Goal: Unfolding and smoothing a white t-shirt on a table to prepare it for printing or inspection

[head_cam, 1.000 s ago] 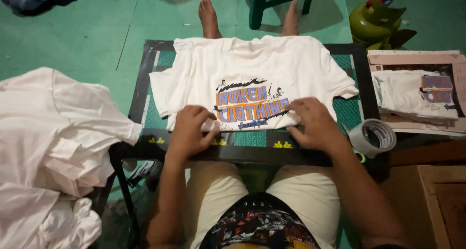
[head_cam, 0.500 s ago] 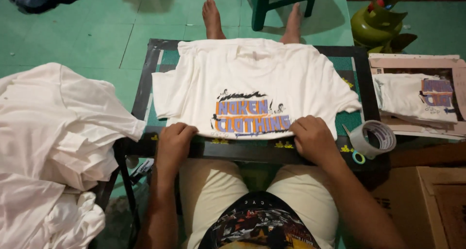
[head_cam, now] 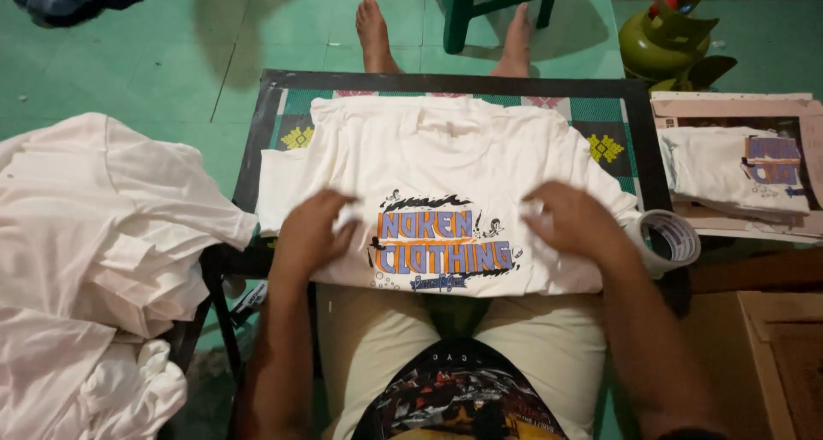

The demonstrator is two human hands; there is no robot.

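Both hands, left hand [head_cam: 310, 230] and right hand [head_cam: 573, 221], press flat on the printed white shirt [head_cam: 446, 157].

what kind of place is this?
Likely a small home T-shirt printing or packing spot: a printed white T-shirt under both hands on a low table, a pile of white shirts beside it, a tape roll, and green tiled floor.

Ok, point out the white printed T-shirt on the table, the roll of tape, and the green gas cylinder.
white printed T-shirt [head_cam: 446, 148]: head view, plain chest area.
roll of tape [head_cam: 670, 238]: head view, inner core.
green gas cylinder [head_cam: 656, 50]: head view, its rounded body.
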